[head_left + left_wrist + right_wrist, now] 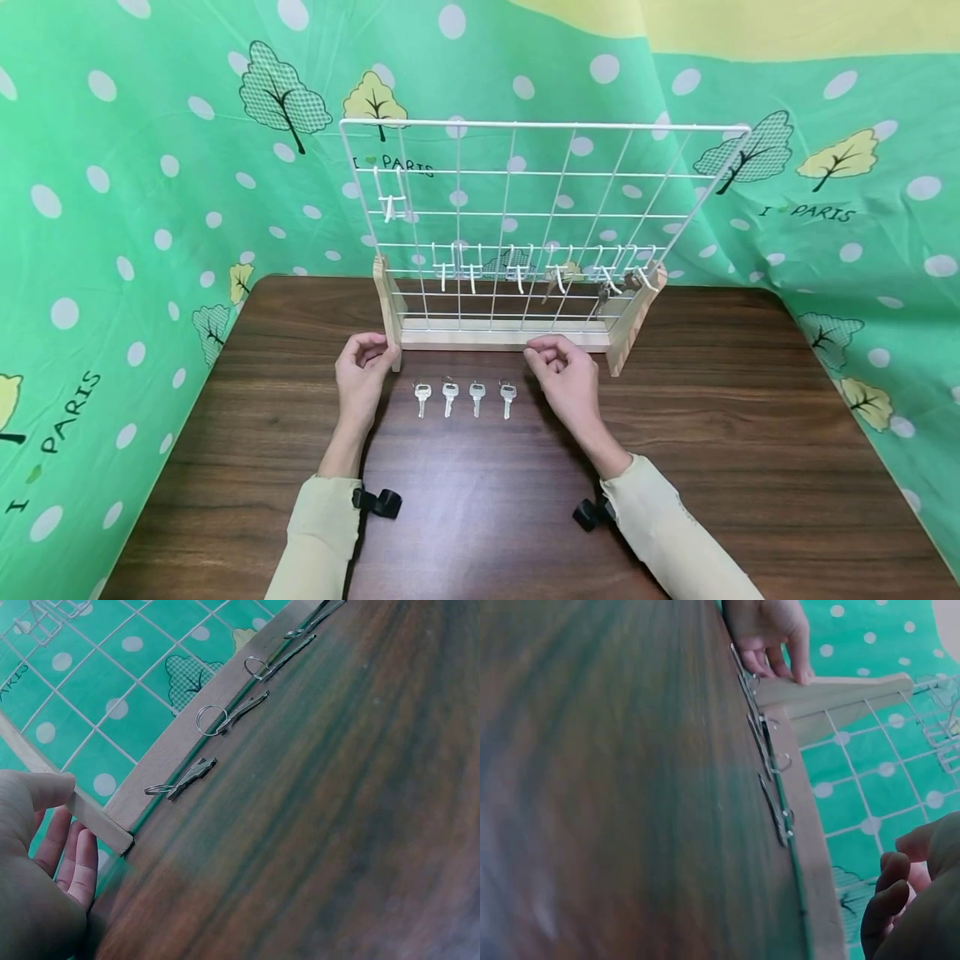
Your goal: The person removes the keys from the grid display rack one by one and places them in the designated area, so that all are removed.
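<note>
A white wire grid rack (540,127) on a wooden base stands on the table. At its left wooden side piece (390,308), my left hand (362,373) pinches the front end between thumb and fingers. My right hand (567,377) hovers by the wooden base bar (487,340), its fingers loosely curled around nothing; in the right wrist view the thumb (916,841) stands apart from them. Between the hands, several silver keys (477,398) lie in a row, small rings pointing toward the rack.
White hooks (517,273) line a lower wire of the grid, and another hook (390,204) sits higher at left. Keys (603,293) hang from hooks at the right. A green patterned cloth (187,150) stands behind the brown wooden table (750,467).
</note>
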A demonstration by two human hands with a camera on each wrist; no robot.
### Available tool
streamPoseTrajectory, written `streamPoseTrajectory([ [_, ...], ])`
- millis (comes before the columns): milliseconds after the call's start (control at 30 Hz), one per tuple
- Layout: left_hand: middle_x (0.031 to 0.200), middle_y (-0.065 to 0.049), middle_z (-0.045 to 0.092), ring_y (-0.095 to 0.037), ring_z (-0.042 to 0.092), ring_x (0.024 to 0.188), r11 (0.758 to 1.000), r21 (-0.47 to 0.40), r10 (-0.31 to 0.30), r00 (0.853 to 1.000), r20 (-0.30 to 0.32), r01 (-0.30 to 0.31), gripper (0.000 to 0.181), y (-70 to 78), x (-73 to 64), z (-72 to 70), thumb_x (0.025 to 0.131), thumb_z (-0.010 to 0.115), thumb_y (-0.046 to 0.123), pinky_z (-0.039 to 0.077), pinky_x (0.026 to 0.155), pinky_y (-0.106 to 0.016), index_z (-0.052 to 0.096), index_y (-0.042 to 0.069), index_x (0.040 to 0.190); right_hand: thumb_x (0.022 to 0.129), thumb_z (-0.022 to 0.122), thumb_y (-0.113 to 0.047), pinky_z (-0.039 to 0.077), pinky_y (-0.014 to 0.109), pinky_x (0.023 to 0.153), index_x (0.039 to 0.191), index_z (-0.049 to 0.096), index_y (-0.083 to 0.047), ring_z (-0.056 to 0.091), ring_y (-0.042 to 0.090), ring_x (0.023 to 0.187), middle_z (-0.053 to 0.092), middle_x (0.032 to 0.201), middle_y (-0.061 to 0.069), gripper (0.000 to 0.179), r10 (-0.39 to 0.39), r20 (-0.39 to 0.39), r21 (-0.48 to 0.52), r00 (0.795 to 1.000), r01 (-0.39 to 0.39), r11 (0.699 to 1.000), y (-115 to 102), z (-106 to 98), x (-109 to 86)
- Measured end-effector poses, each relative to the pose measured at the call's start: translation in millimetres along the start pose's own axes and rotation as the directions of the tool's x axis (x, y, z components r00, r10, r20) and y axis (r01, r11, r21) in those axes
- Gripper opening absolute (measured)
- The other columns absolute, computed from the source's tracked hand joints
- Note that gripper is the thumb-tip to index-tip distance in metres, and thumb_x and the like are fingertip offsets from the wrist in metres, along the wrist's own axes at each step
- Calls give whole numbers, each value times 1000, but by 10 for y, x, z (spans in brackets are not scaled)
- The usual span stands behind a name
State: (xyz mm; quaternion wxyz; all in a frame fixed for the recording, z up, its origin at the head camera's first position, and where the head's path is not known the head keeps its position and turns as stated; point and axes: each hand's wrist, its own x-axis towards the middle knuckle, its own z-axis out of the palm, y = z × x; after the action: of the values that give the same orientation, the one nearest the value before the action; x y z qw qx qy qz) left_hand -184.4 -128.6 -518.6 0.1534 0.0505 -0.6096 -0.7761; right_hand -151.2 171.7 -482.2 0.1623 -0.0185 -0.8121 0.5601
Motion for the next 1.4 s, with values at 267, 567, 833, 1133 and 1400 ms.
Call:
streamPoseTrajectory([
  [267, 97, 5, 70, -9, 69, 92, 1000, 0, -2, 1000, 3, 2, 23, 4, 0, -1, 90, 78, -19, 58, 83, -17, 65, -10, 107, 98, 80, 3, 40, 14, 44, 109, 81, 0, 51, 0, 48, 66, 78, 6, 12, -20, -42, 112, 999, 24, 993, -106, -56, 25],
  [567, 97, 4, 71, -9, 69, 92, 1000, -11, 2, 1000, 2, -2, 21, -12, 5, 0, 91, 77, -19, 58, 83, -16, 66, -10, 107, 100, 76, 7, 40, 17, 41, 119, 76, 6, 55, 16, 44, 68, 83, 4, 19, -44, -44, 208, 998, 53, 977, -214, -130, 72],
  [833, 96, 3, 71, -8, 70, 90, 1000, -14, 4, 1000, 0, -4, 22, -5, 1, 6, 90, 78, -19, 59, 83, -17, 67, -8, 105, 100, 77, 4, 44, 19, 41, 130, 72, 5, 57, 18, 45, 67, 85, 4, 30, -37, -67, 212, 997, 51, 976, -276, -158, 102],
  [1133, 96, 2, 71, -9, 70, 90, 1000, -14, -1, 1000, -8, 0, 22, -3, -10, 6, 89, 78, -20, 59, 83, -17, 67, -8, 105, 101, 76, 2, 50, 24, 44, 138, 69, 2, 55, 10, 47, 67, 86, -2, 38, -3, -79, 231, 997, 21, 973, -379, -120, 172],
  [1400, 96, 2, 71, -9, 70, 91, 1000, -17, 6, 1000, -5, -6, 22, -6, -5, 4, 90, 77, -20, 59, 82, -16, 66, -11, 107, 103, 74, 0, 49, 19, 47, 142, 67, 4, 53, 6, 49, 64, 83, -3, 39, 51, -67, 274, 996, -31, 961, -471, -83, 241],
])
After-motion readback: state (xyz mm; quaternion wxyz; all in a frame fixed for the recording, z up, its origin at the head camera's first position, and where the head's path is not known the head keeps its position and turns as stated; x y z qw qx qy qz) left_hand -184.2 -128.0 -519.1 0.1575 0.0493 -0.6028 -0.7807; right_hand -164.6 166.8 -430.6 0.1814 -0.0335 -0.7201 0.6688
